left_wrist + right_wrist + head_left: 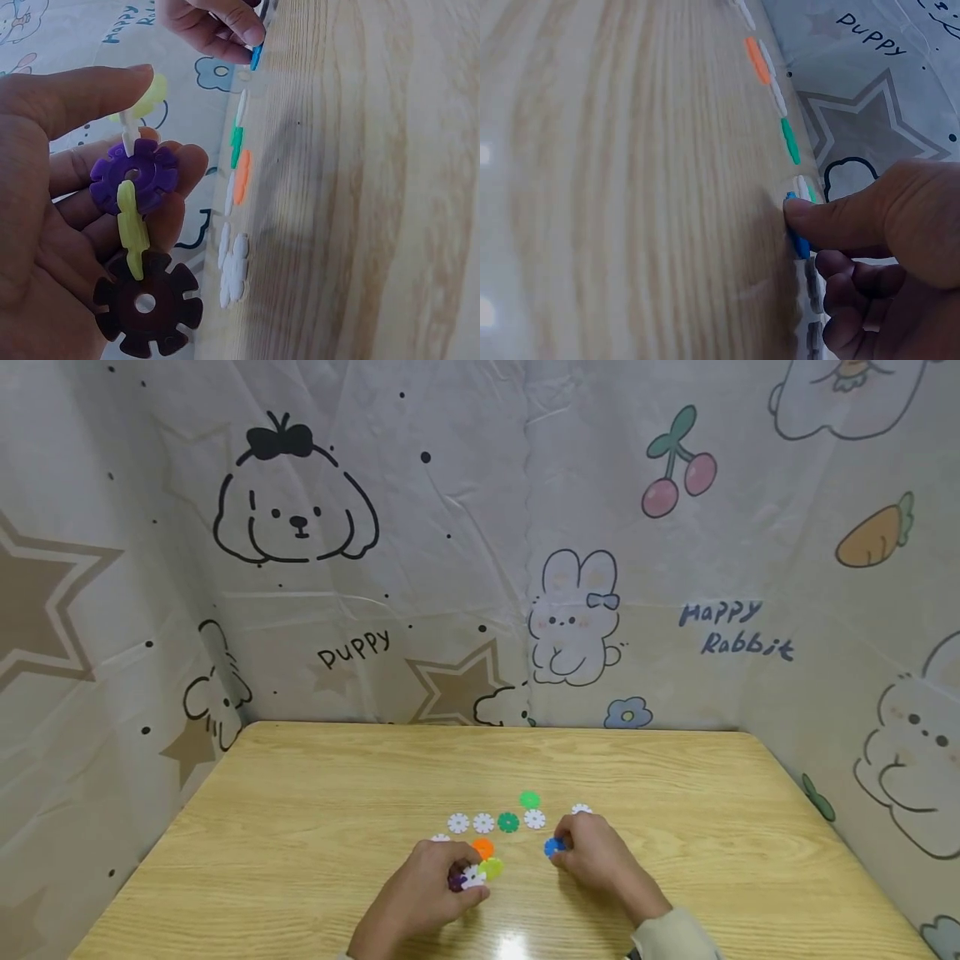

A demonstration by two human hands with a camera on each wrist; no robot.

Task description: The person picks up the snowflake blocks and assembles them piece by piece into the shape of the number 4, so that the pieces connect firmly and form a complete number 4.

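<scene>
In the left wrist view, a chain of notched plastic discs lies along my left hand [427, 885]: a dark brown disc [171, 319], a yellow disc [133, 236], a purple disc [160, 187], a white disc [130, 139] and a yellow-green disc [492, 867]. Curled fingers and the thumb hold this chain just above the table. My right hand [603, 860] pinches a blue notched disc [552, 847] between thumb and fingers, low at the tabletop. Whether the blue disc still touches the wood I cannot tell. Part of the chain is hidden by the left hand in the head view.
Loose discs lie on the wooden table [337, 793]: several white ones [458, 823], a dark green one [508, 822], a bright green one [529, 799] and an orange one [483, 847]. A patterned curtain [450, 527] surrounds the table's back and sides.
</scene>
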